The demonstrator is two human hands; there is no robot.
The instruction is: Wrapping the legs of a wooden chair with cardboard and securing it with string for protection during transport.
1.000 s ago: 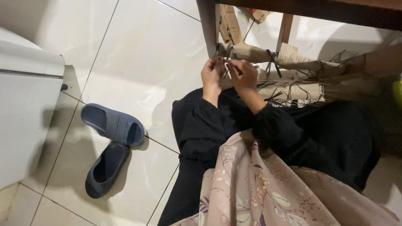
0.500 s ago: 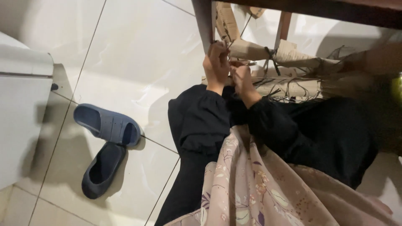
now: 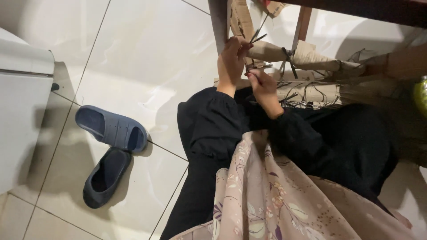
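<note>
My left hand (image 3: 231,60) grips a dark strip tie (image 3: 257,36) at the left end of a rolled cardboard bundle (image 3: 307,58) lashed under a wooden chair frame. My right hand (image 3: 261,83) sits just below and right of it, fingers pinched on another end of the dark tie (image 3: 258,67). A second dark tie (image 3: 288,58) is knotted round the roll further right. A lower cardboard roll (image 3: 311,93) lies beneath, with frayed dark strands hanging off it. Both my sleeves are black.
A wooden chair leg (image 3: 219,22) stands just left of my hands, a thinner rail (image 3: 302,22) to the right. Two dark blue slippers (image 3: 111,129) lie on the white tiled floor (image 3: 147,66) at left. A white appliance (image 3: 22,102) fills the left edge.
My left hand moved up along the chair leg to the end of the roll, pulling the tie ends upward. My right hand dropped slightly below it.
</note>
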